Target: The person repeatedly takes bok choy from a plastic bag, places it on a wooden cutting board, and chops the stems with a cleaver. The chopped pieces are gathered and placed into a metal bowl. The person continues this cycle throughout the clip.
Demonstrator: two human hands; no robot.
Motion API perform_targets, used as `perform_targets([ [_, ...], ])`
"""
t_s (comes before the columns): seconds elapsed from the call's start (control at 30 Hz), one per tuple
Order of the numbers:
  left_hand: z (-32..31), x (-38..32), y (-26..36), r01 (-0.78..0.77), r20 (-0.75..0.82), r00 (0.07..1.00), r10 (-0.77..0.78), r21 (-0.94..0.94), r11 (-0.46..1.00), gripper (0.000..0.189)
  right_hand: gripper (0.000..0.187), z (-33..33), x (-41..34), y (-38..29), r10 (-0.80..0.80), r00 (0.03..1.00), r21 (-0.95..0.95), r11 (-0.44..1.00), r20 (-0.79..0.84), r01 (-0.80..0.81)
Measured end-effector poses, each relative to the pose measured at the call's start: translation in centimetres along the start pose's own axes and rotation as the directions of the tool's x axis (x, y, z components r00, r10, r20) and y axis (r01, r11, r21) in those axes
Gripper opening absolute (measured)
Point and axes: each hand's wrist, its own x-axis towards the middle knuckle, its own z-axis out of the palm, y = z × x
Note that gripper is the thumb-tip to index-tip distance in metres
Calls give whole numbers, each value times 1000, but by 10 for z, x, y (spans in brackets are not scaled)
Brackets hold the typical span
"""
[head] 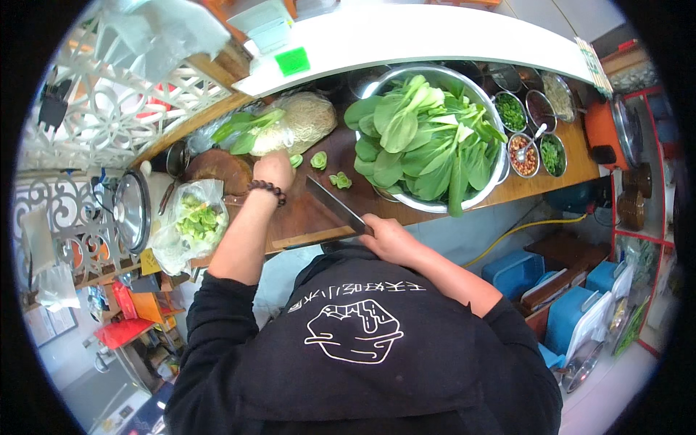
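Note:
My right hand (392,239) grips the handle of a kitchen cleaver (334,204). The blade points up and left over the brown wooden worktop (304,212). Beyond its tip lie cut bok choy bases (319,160). My left hand (273,171), with a beaded bracelet at the wrist, is low over the worktop beside another pale green piece (296,160). Its fingertips are hidden, so what it holds is unclear. Just past it, loose bok choy leaves (247,133) rest against a bag of noodles (311,117). To the right, a large steel basin (497,168) is heaped with whole bok choy (421,136).
Small metal bowls of chopped greens (510,111) and peanuts (523,155) stand right of the basin. Left are a round wooden chopping board (217,168), a plastic bag of cut greens (198,220) and a lidded pot (133,212). A white ledge (424,32) borders the far side.

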Motion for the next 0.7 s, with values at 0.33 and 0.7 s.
perform_targets([
  [0.33,35,-59,2,-62,-23,998,57,-338,939,29,25,19,33,-8,91,990,-190,976,-105,-110],
  [0.7,45,-66,0,-146,-54,989,135,-363,920,20,23,34,65,-25,100,994,-332,937,-33,-105],
])
